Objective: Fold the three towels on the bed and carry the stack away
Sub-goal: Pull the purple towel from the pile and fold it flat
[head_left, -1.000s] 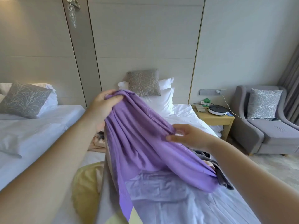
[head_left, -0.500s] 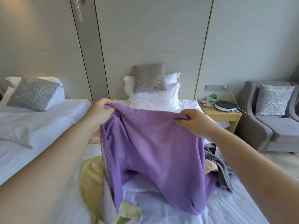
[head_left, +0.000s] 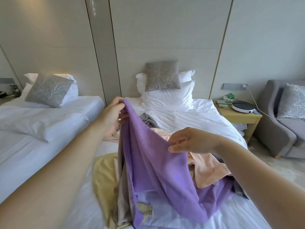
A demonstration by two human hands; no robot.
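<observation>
A purple towel (head_left: 155, 164) hangs over the bed (head_left: 194, 119), its lower end trailing on the sheet. My left hand (head_left: 113, 111) pinches its top corner, raised at centre left. My right hand (head_left: 189, 140) pinches the towel's edge lower down, to the right. Behind the purple one a peach towel (head_left: 209, 169) lies crumpled on the bed. A yellow towel (head_left: 104, 172) lies spread at the left of the pile. Grey cloth (head_left: 148, 120) shows behind the pile, partly hidden.
A second bed (head_left: 41, 123) stands close on the left with a narrow gap between. White pillows and a grey cushion (head_left: 162, 75) sit at the headboard. A wooden nightstand (head_left: 239, 115) with a round white device and a grey armchair (head_left: 279, 128) stand to the right.
My right hand has slid down from the towel's top edge to a lower point. The towel now hangs slanted instead of stretched wide, baring the peach towel behind it.
</observation>
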